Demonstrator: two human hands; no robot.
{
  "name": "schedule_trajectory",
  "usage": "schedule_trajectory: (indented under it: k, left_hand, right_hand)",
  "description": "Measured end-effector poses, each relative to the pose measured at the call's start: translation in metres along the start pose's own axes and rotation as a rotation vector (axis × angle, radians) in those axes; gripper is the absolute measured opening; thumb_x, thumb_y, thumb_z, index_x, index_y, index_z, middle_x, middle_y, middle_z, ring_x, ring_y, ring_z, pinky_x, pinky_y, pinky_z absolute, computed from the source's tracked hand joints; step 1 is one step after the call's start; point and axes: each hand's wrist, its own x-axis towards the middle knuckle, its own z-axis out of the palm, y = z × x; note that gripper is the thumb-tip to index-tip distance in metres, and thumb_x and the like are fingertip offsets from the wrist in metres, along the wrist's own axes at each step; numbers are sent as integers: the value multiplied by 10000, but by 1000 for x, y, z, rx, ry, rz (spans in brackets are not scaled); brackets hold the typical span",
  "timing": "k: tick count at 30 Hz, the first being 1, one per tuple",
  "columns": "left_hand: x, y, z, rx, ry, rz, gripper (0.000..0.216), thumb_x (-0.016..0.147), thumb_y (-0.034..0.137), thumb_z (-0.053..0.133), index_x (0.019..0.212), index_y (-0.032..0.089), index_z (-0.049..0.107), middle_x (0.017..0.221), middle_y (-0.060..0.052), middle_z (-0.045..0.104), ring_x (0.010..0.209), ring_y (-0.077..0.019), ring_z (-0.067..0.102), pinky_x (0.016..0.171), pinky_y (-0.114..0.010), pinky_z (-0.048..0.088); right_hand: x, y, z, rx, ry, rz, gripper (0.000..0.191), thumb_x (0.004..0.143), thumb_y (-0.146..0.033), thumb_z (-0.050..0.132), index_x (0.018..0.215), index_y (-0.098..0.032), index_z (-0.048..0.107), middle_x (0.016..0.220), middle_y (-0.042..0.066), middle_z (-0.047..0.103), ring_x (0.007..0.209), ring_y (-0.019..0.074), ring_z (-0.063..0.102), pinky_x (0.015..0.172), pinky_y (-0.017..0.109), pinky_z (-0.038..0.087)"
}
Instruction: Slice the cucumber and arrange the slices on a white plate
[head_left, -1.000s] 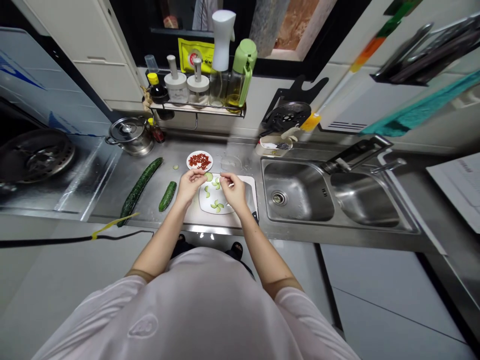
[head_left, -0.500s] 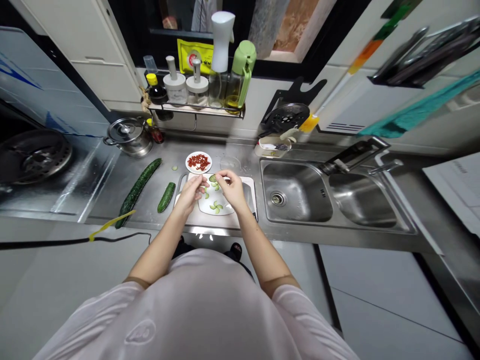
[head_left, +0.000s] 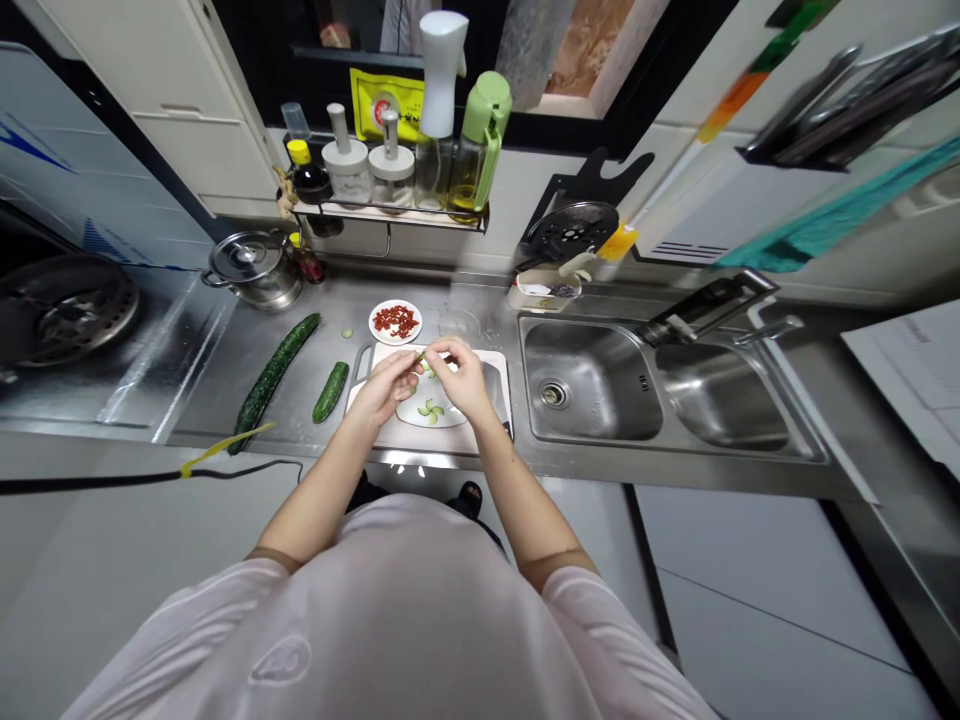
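Left hand (head_left: 384,385) now nearer right hand (head_left: 463,376)

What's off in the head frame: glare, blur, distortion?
Head view: heavy fisheye, counter edge bows, sink stretched; glare spots below the board; towel at right edge smeared; left hand and right hand sharp, grip too small to read.

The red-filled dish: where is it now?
Head view, centre-left: the dish sits on the counter just beyond the cutting board, right of the long cucumber.

Pale green cucumber slice (head_left: 422,355) held over the white plate (head_left: 450,416).
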Motion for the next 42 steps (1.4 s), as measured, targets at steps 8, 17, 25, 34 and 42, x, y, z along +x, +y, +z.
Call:
schedule_trajectory:
  k: [8,17,25,34,42]
  left_hand:
    - [-1,0,0,167,141,313,342,590,262,817,840,173,602,745,22,616,602,-56,554,457,-136,365]
    - [0,-7,-2,303,220,581,350,619,275,807,876,177,591,781,4,651,695,-91,615,688,-220,487]
    - [-3,-5,4,360,306,547,323,640,279,776,882,189,582,804,-1,630,732,-105,604,715,-226,485]
    - [3,-14,0,365,288,588,269,679,255,744,883,187,583,770,16,613,690,-82,580,680,-197,457]
    - [11,-22,-18,371,267,467,301,692,301,720,943,194,592,710,27,607,654,-80,568,661,-192,459]
  right_hand:
    - [-3,0,2,3,8,10,178,855,-363,575,758,-222,625,850,11,635,880,169,562,719,287,437]
    - [-6,-2,5,-4,-7,64,181,844,-365,568,757,-216,623,836,11,627,870,163,566,713,271,440]
    - [-7,-2,8,14,-11,102,184,834,-375,568,757,-219,626,843,12,631,873,165,567,700,270,452]
    - [-6,7,9,16,-17,143,187,821,-374,578,761,-205,634,823,8,644,826,152,581,689,252,448]
    - [-4,39,17,107,-86,231,192,800,-373,568,776,-187,609,711,-15,620,649,120,564,655,249,457]
